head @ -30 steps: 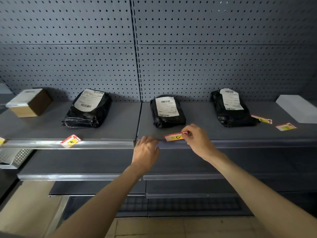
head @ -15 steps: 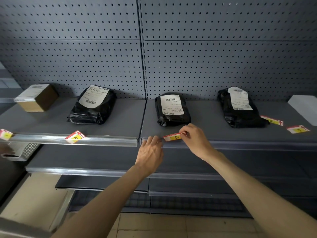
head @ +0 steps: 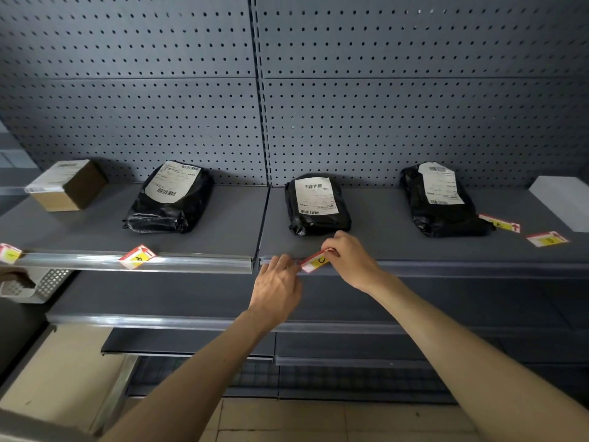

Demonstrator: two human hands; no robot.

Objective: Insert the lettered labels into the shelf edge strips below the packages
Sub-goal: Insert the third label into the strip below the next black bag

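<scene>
My right hand point(head: 350, 261) pinches the right end of a red, white and yellow label marked C point(head: 315, 261), tilted at the shelf edge strip point(head: 446, 267) below the middle black package point(head: 317, 204). My left hand point(head: 277, 287) has its fingertips on the strip at the label's left end. A label marked B point(head: 137, 257) sits tilted in the left strip point(head: 191, 261) below the left black package point(head: 170, 197). Two loose labels point(head: 500, 222) point(head: 546, 239) lie on the shelf beside the right black package point(head: 441, 199).
A cardboard box point(head: 68, 185) stands at the far left, with another label point(head: 9, 252) in the strip below it. A white box point(head: 562, 200) sits at the far right. A white perforated basket point(head: 38, 283) hangs at lower left. Lower shelves run beneath my arms.
My left hand has slid right along the strip until its fingertips reach the C label's left end. The label tilts more steeply, its left end lower against the strip.
</scene>
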